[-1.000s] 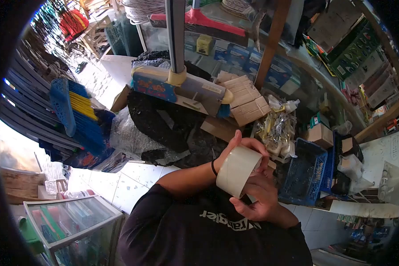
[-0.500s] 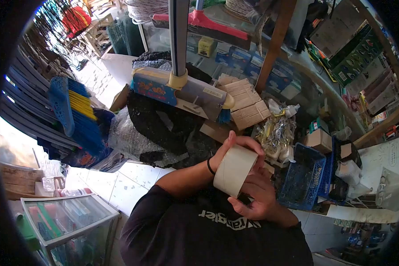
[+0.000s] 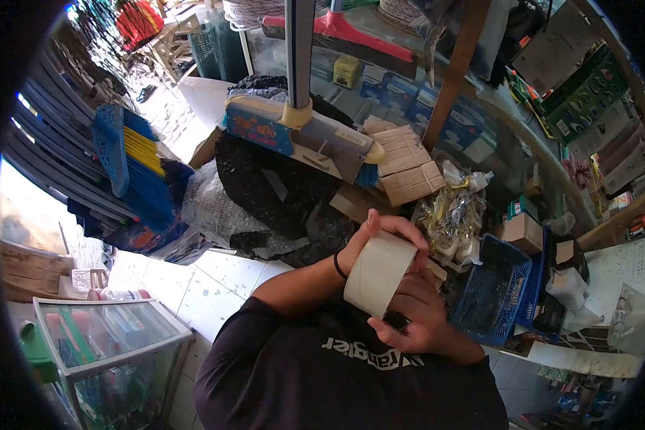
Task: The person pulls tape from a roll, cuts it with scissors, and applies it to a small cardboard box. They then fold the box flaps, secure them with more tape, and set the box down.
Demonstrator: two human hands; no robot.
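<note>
A wide roll of pale tape (image 3: 380,275) is held in front of my chest, tilted. My left hand (image 3: 360,245), with a black band on its wrist, wraps over the top of the roll, thumb up and fingers along the far edge. On the roll's right side is my right hand (image 3: 417,312), its fingers reaching to the roll's inner side and its thumb apart below. The right fingertips are partly hidden behind the roll.
A boxed broom (image 3: 294,136) stands ahead, beside wooden clothes pegs (image 3: 408,172) and bagged metal parts (image 3: 448,218). Blue baskets (image 3: 489,287) are at the right. Left are a blue broom (image 3: 132,161) and a glass cabinet (image 3: 115,333).
The view has shifted slightly, so the surroundings sit a little further right and, in the upper part, higher. Both hands and the tape roll keep nearly the same pose.
</note>
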